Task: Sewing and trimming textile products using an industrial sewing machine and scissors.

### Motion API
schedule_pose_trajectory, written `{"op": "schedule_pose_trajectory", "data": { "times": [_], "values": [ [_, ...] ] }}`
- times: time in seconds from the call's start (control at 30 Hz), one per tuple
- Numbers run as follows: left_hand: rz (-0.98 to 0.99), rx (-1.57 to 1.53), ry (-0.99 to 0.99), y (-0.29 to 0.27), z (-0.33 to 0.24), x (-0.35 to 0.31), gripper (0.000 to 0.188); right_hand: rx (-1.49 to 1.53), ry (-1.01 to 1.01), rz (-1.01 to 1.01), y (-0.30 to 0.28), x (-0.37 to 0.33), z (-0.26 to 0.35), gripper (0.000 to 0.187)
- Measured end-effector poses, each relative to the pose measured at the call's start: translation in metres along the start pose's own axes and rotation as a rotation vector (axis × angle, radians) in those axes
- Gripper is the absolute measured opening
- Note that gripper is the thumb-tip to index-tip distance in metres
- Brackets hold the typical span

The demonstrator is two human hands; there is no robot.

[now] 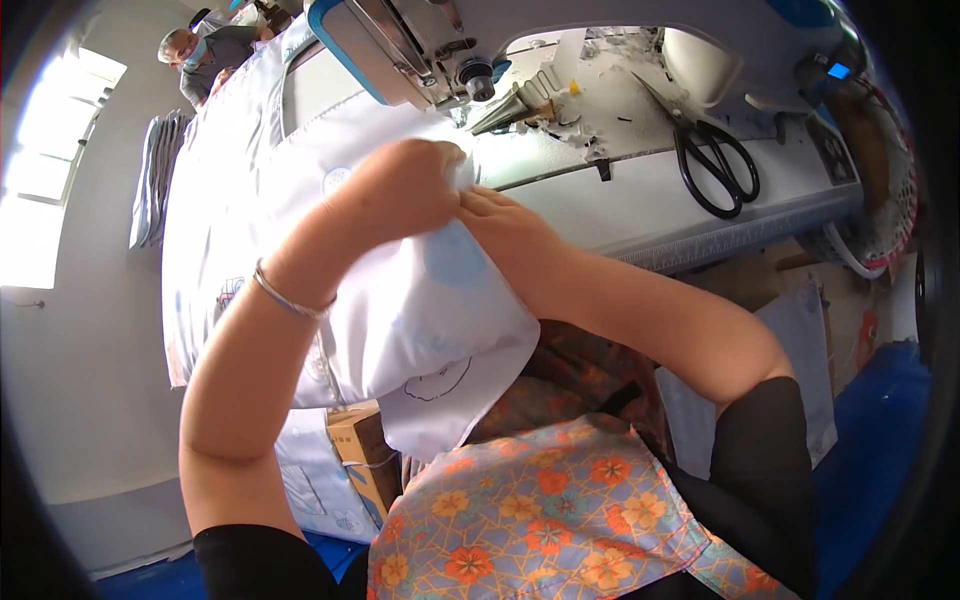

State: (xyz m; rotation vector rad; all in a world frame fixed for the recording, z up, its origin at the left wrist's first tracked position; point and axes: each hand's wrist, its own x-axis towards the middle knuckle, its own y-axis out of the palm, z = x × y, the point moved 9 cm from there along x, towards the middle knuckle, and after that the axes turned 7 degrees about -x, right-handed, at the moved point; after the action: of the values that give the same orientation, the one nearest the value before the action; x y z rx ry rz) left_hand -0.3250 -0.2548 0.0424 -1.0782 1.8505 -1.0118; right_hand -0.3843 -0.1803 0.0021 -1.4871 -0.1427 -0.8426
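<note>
White fabric [440, 310] with pale blue printed shapes lies over the sewing table and hangs down toward my lap. My left hand [405, 190] is curled closed on a gathered part of it, just in front of the sewing machine [440, 60]. Right beside it, my right hand [510, 235] meets the left one at the fabric's edge, its fingers bent together on the cloth. The fingertips of both hands are partly hidden, and glare washes out the cloth between them. The needle area sits just beyond my hands.
Black-handled scissors [715, 160] lie on the machine bed, near thread scraps and a metal cone-shaped piece [500, 108]. A ruler strip [700, 240] runs along the table's front edge. A cardboard box [362, 455] stands below. Another person [215, 60] is at the far left.
</note>
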Motion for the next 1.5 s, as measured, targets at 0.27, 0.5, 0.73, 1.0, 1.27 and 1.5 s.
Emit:
{"op": "schedule_pose_trajectory", "data": {
  "times": [0.27, 0.5, 0.73, 1.0, 1.27, 1.5],
  "values": [
    [0.102, 0.057, -0.016, 0.008, 0.000, 0.002, 0.043, 1.134, 0.022, 0.719, 0.099, 0.026, 0.061, 0.027],
    [0.077, 0.188, 0.110, 0.026, -0.008, -0.001, 0.042, 1.421, 0.096, 0.850, 0.111, 0.013, 0.075, 0.028],
    [0.003, 0.204, 0.203, 0.023, -0.008, 0.002, 0.035, 1.606, 0.140, 0.900, 0.110, 0.000, 0.072, 0.028],
    [0.008, 0.224, 0.073, 0.019, 0.000, 0.015, 0.042, 1.774, 0.305, 0.847, 0.114, 0.002, 0.060, 0.028],
    [-0.170, 0.225, 0.230, 0.004, -0.011, 0.010, 0.034, 1.839, 0.373, 0.843, 0.113, -0.024, 0.039, 0.028],
    [-0.176, 0.308, 0.195, 0.004, -0.007, 0.015, 0.028, 1.546, 0.080, 0.635, 0.066, -0.009, 0.021, 0.025]
  ]
}}
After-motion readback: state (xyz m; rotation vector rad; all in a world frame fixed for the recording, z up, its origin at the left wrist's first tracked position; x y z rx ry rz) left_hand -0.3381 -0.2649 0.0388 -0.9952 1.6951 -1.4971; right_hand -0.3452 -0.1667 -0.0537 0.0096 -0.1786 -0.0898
